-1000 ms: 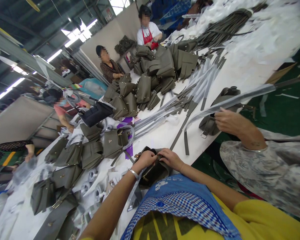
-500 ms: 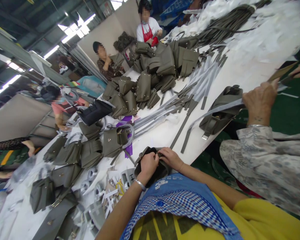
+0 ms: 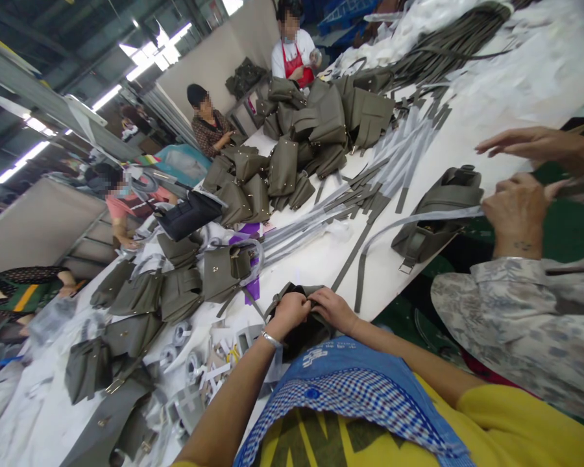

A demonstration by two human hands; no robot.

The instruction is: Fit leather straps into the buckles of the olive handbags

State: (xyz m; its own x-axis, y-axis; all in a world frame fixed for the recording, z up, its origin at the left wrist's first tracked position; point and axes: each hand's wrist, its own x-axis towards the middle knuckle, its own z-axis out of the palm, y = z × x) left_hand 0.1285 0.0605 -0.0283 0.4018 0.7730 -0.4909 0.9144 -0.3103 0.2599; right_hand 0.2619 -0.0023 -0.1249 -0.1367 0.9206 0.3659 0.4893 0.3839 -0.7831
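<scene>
At left, boxy olive leather-like bags (image 3: pixel 181 295) lie clustered on the white worktop (image 3: pixel 382 280). Next, the person's left hand (image 3: pixel 292 311), wearing a silver bracelet (image 3: pixel 271 339), has its fingers curled tightly on the rim of a soft, dark olive leather-like handbag (image 3: pixel 322 332) at the worktop's near edge. Uneven pulling between the hands might crease that rim or let it slip. The handbag's mouth faces up toward the wearer; its long axis, partly hidden, seems to run crosswise. The right hand (image 3: pixel 335 309) pinches the rim, fingers narrowly bent. Farther right, a co-worker's hand (image 3: pixel 516 211) grips a long, plastic-wrapped grey strap (image 3: pixel 423 216).
</scene>
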